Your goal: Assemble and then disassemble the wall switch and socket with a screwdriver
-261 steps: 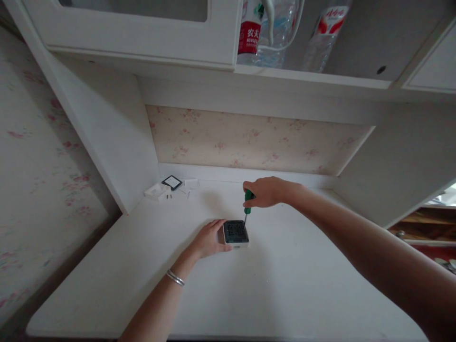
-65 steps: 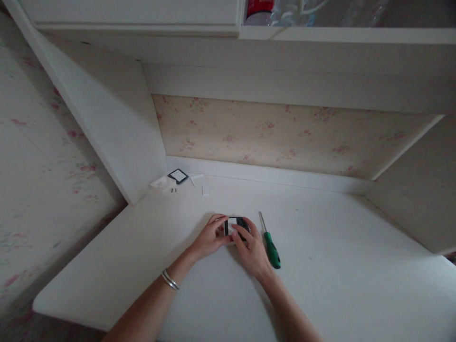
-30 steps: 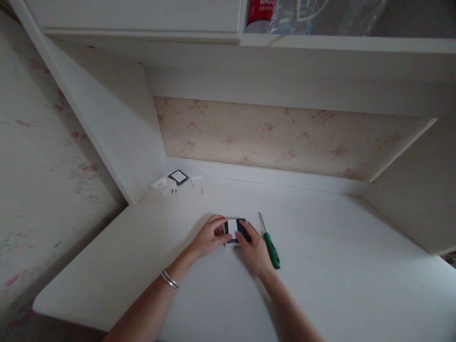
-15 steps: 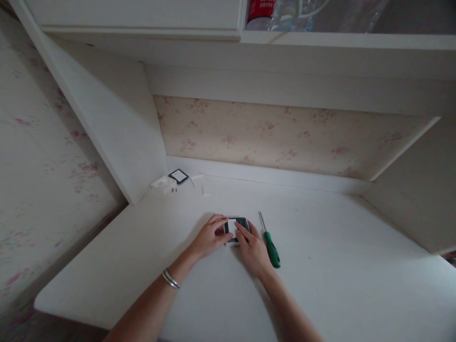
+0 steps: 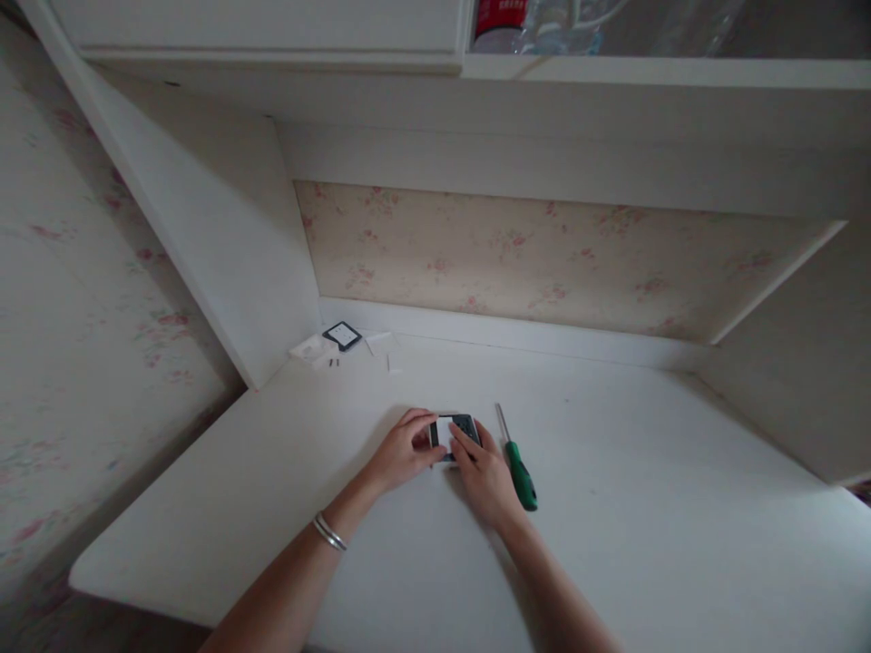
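A small square dark panel with a white plate on its left half, looking like a wall switch, is between my hands on the white desk. My left hand is closed on the panel's left side, with fingers at its upper corner and the thumb at the lower one. My right hand grips the right side, and one finger presses on the face beside the white plate. Just right of that hand lies a green-handled screwdriver, its shaft pointing away. My fingers hide part of the panel's edges.
Toward the desk's back left corner lie a white tray-like part, a dark-framed square plate, two small screws and white pieces. Above the desk runs a shelf holding a red-labelled bottle.
Both hands keep almost the same hold on the panel. The whole view has shifted very slightly; the screwdriver and the small parts lie where they were.
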Available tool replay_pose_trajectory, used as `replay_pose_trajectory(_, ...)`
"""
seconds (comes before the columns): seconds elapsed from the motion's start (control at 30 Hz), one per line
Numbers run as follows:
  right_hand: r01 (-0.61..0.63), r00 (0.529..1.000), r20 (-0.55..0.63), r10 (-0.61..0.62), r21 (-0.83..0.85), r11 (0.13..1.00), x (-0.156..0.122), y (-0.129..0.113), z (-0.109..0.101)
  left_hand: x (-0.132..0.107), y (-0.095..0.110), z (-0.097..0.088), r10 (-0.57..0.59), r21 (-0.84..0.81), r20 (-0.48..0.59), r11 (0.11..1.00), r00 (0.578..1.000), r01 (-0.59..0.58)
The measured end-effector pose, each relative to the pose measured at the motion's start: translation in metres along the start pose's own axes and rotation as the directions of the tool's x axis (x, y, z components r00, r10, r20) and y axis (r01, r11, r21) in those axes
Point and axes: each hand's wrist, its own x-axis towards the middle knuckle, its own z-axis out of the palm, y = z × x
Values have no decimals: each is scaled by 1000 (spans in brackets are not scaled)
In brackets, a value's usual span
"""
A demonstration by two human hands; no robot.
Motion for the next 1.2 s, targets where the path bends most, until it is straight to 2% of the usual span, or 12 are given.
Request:
replay_pose_trajectory(0.27, -10, 1000, -22, 9, -32, 999, -2, -4, 0, -2, 1, -2, -25, -25, 23, 999, 999, 25)
replay_pose_trajectory(0.43, -76, 997, -20, 77, 59, 995, -2, -5, -2, -2, 0, -2, -25, -51, 35, 998, 999, 27)
replay_pose_trajectory(0.53, -128, 990, -41, 135, 144, 981, -2, -4, -4, 5, -8, -6, -37, -26, -43, 999, 998, 36)
replay_pose_trajectory(0.6, -172, 982, -50, 183, 172, 970, -2, -3, -5, 16, -16, -16, -52, 154, -143, 985, 988, 74)
replay_pose_trajectory(0.67, -198, 976, -54, 210, 172, 965, -2, -2, -5, 32, -26, -30, -98, 439, -241, 876, 966, 199)
replay_pose_trajectory(0.77, -220, 972, -49, 229, 144, 965, -2, -1, -5, 58, -39, -52, -156, 522, -325, 793, 933, 314)
replay_pose_trajectory(0.83, -234, 970, -41, 241, 125, 964, -2, -1, -5, 74, -44, -60, -203, 545, -372, 742, 906, 390)
replay_pose_trajectory(0.9, -233, 970, -42, 239, 115, 966, -1, -1, -4, 87, -47, -61, -253, 554, -418, 690, 873, 465)
replay_pose_trajectory(1.0, -211, 974, -57, 219, 128, 969, -2, -2, -4, 101, -48, -52, -306, 543, -484, 630, 820, 555)
replay_pose_trajectory(1.1, -206, 975, -59, 216, 138, 969, -3, -2, -4, 112, -48, -41, -334, 512, -530, 607, 780, 608)
replay_pose_trajectory(1.2, -212, 974, -53, 221, 133, 968, -4, -2, -5, 119, -49, -39, -368, 466, -554, 606, 747, 645)
